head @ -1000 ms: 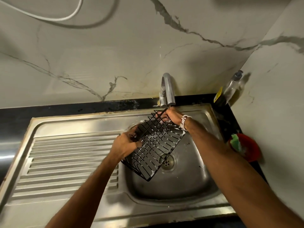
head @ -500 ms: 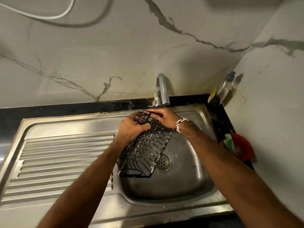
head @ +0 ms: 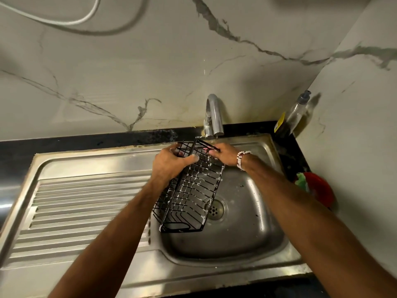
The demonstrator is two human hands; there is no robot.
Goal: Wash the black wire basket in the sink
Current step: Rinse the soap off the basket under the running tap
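**Soapy basket tilted under the tap**

The black wire basket [head: 189, 190] sits tilted over the sink [head: 247, 233] bowl. Its low end is down just left of the drain [head: 214, 209] and its high end is right under the tap [head: 213, 117]. There's only white suds on the wires.

The left hand [head: 171, 162] grips the top end, fingers curled through the mesh and thumb laid over the rim. The right hand [head: 223, 154], with a bead bracelet [head: 241, 159], holds the far top corner. Its fingers look curled round the wires, though they're partly hidden.

A soap bottle [head: 294, 117] stands in the corner, and a red dish [head: 318, 190] with a green sponge [head: 301, 181] is off right.
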